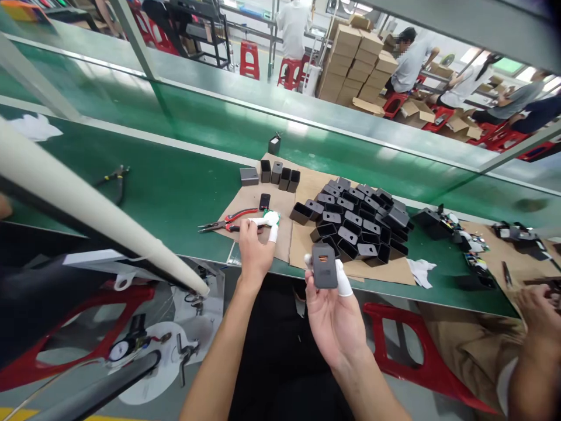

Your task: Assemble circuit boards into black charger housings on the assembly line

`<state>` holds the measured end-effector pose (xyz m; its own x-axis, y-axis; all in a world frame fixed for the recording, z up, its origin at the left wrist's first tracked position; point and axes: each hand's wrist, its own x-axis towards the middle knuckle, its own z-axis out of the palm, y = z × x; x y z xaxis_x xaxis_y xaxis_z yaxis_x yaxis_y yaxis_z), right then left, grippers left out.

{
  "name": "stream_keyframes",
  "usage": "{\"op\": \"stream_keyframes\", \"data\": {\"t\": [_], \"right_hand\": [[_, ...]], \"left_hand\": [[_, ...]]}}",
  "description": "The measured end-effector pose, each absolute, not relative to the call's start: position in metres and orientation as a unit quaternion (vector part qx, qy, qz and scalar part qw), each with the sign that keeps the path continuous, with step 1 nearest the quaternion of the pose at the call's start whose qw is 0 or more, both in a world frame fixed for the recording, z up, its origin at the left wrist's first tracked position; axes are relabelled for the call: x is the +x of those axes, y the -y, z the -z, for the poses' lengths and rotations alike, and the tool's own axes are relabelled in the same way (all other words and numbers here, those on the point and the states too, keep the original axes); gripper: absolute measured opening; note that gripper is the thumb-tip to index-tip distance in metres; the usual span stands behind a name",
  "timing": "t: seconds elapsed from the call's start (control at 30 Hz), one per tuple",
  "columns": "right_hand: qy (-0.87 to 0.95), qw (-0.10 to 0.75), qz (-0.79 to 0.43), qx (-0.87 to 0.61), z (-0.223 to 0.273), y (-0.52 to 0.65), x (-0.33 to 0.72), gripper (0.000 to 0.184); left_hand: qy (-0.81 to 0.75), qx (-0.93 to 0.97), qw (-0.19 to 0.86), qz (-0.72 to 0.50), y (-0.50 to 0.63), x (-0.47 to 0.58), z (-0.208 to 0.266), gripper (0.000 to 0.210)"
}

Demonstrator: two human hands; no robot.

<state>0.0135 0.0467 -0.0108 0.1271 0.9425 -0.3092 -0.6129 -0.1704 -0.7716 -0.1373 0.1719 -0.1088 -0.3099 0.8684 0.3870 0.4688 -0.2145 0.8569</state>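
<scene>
My right hand [335, 316] holds a dark grey plastic case [325, 268] above the bench's front edge, its flat slotted face turned up. White covers sit on fingers of both hands. My left hand [255, 248] reaches over the cardboard, its covered fingertips closed on a small green circuit board [278, 217], mostly hidden by them. Red-and-black pliers [223, 224] lie beside and partly under that hand. Just beyond the fingertips is a small black piece [265, 201]. A dense group of black cases [350, 219], many with open ends up, stands to the right.
Several more cases [280, 176] stand at the back of the cardboard sheet [302, 231]. Another pair of pliers [117, 178] lies left on the green bench [175, 187]. Opened units with wiring [471, 242] and a co-worker's hand [541, 307] are right. A pale post [87, 199] crosses the left.
</scene>
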Motion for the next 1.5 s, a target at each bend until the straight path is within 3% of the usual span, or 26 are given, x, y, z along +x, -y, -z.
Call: {"op": "stream_keyframes", "data": {"t": [0.6,0.73,0.9,1.2,1.5], "right_hand": [[0.164,0.596,-0.683,-0.39,0.001,-0.048,0.021,0.031],[0.024,0.594,-0.712,-0.374,-0.009,-0.056,0.017,0.024],[-0.154,0.595,-0.684,-0.392,-0.029,-0.068,0.009,0.027],[-0.102,0.591,-0.714,-0.362,-0.027,-0.058,0.009,0.02],[-0.008,0.545,-0.817,-0.187,-0.043,-0.025,0.007,0.027]], "left_hand": [[-0.599,0.571,0.17,-0.535,-0.171,-0.135,0.106,0.016],[-0.61,0.57,0.164,-0.525,-0.171,-0.135,0.106,0.015],[-0.614,0.568,0.168,-0.522,-0.17,-0.134,0.103,0.016],[-0.609,0.572,0.171,-0.523,-0.169,-0.134,0.099,0.017],[-0.615,0.578,0.159,-0.513,-0.169,-0.133,0.1,0.02]]}}
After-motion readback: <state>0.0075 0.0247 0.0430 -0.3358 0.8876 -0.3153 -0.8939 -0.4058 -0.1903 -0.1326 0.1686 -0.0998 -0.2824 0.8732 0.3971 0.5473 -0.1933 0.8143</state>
